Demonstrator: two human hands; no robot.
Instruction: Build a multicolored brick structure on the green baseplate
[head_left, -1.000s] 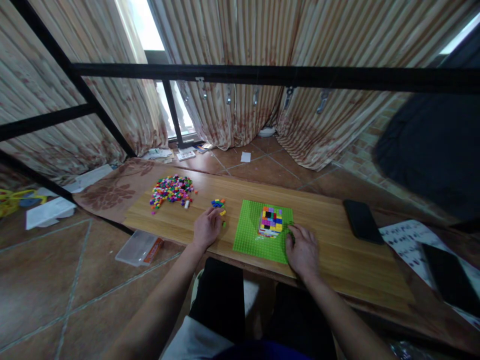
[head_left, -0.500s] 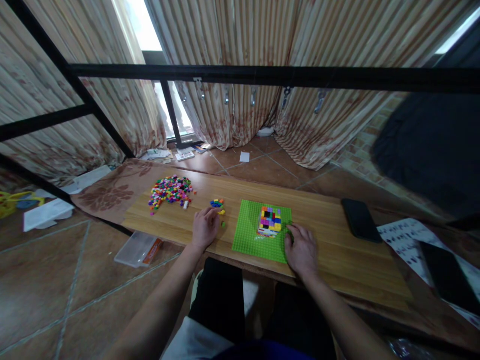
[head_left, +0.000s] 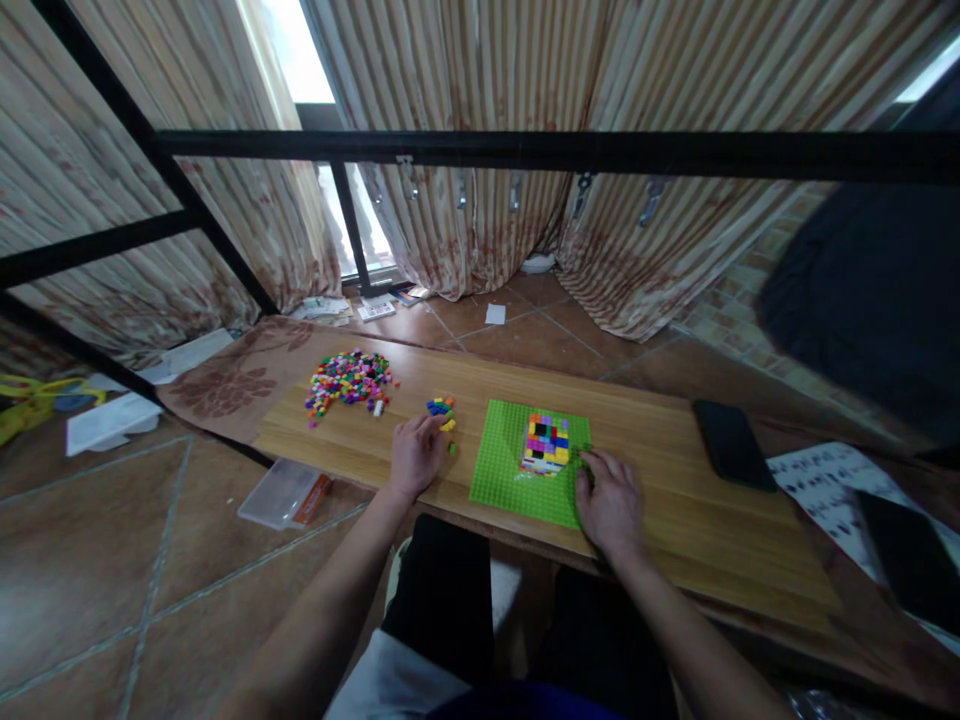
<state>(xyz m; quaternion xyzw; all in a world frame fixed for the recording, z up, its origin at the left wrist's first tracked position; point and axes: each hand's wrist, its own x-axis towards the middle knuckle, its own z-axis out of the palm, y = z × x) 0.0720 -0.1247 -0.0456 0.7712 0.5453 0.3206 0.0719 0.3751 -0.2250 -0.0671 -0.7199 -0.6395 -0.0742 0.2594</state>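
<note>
A green baseplate (head_left: 502, 470) lies on the wooden board (head_left: 675, 500) in front of me. A block of many-coloured bricks (head_left: 545, 443) stands on its far right part. My right hand (head_left: 611, 500) rests on the plate's right edge, fingers curled, fingertips close to the block. My left hand (head_left: 414, 455) lies on the board left of the plate, fingers curled, beside a small cluster of loose bricks (head_left: 441, 410). What either hand holds, if anything, is hidden. A larger heap of coloured bricks (head_left: 347, 378) sits at the board's far left.
A black phone (head_left: 733, 445) lies on the board at the right. A clear plastic box (head_left: 281, 492) sits on the tiled floor to the left. A black metal frame (head_left: 525, 150) crosses above, with curtains behind. Papers lie on the floor.
The view has shifted slightly to the right. Both hands stay in almost the same places on the board and the plate.
</note>
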